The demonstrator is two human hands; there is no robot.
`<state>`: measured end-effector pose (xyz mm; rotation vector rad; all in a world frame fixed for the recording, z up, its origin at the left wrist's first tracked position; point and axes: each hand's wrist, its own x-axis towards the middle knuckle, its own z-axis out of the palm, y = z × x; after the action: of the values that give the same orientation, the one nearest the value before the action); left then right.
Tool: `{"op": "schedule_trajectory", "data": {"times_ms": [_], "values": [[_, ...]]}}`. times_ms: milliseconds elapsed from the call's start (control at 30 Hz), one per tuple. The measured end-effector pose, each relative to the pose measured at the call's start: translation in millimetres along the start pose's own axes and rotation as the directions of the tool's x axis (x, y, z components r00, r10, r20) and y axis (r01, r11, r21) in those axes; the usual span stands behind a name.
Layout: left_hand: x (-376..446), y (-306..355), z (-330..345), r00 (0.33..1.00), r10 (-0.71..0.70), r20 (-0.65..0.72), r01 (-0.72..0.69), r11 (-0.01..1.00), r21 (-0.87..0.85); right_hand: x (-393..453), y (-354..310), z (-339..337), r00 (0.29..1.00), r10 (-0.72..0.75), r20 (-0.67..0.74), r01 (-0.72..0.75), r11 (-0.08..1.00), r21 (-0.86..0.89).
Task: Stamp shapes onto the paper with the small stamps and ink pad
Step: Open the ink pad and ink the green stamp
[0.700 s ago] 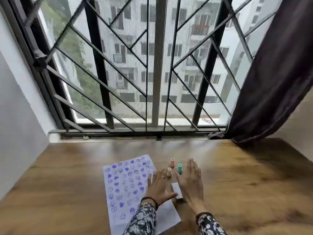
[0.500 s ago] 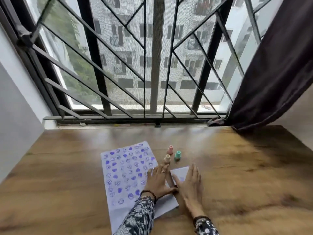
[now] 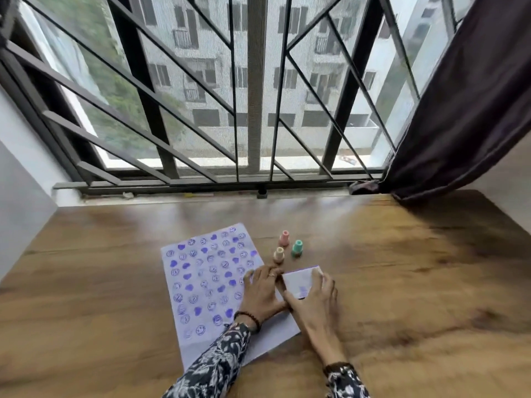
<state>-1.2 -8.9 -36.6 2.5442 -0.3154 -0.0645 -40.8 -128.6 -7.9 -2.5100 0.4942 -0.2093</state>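
Observation:
A white paper [image 3: 207,282] covered with purple stamped hearts and faces lies on the wooden table [image 3: 416,282]. My left hand [image 3: 263,291] rests flat on the paper's right edge, fingers spread. Just right of it sits the small white ink pad [image 3: 298,284], with a purple mark on its top. My right hand [image 3: 316,305] grips the pad, fingers along its right side and thumb at its near edge. Three small stamps stand upright beyond the hands: pink [image 3: 284,238], green [image 3: 297,248] and peach [image 3: 278,255]. Neither hand touches them.
A barred window [image 3: 255,110] runs along the table's far edge. A dark curtain [image 3: 465,110] hangs at the far right corner, and a white wall [image 3: 20,196] bounds the left side.
The view has shifted, so the table sits higher in frame. My right hand has closed around the ink pad, which now shows more fully. My left hand stays on the paper.

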Motion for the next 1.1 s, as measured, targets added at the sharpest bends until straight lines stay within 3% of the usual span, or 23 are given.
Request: {"op": "schedule_trajectory", "data": {"times_ms": [100,200,300,533,767,1000,1100], "values": [[-1.1,0.1,-1.7,1.0,0.025,-0.018,-0.025,1.0,-0.016,2.8,1.0,-7.9,0.999,0.022,0.042,-0.025,0.998,0.065],[-1.8,0.6,-3.8,0.999,0.043,-0.023,-0.043,0.999,-0.019,11.2,5.3,-24.1,0.991,0.105,0.085,-0.125,0.955,0.271],[-2.8,0.5,-4.5,0.999,0.033,-0.022,-0.033,0.999,-0.036,28.2,12.8,-37.4,0.989,0.142,0.029,-0.142,0.914,0.379],[-2.7,0.2,-4.9,0.999,0.031,-0.02,-0.032,0.999,-0.013,72.9,28.7,-38.5,0.972,0.214,-0.097,-0.154,0.892,0.426],[-2.2,1.2,-5.1,1.0,0.028,-0.011,-0.028,1.0,0.004,89.0,34.2,-28.9,0.929,0.369,-0.038,-0.316,0.839,0.444],[-2.9,2.2,-5.4,1.0,0.02,-0.007,-0.02,1.0,-0.005,89.5,29.2,-24.4,0.942,0.328,-0.066,-0.282,0.886,0.369],[-2.8,2.4,-5.4,1.0,0.02,-0.002,-0.02,1.0,-0.009,88.4,11.0,-21.4,0.986,0.137,-0.091,-0.106,0.954,0.279]]}}
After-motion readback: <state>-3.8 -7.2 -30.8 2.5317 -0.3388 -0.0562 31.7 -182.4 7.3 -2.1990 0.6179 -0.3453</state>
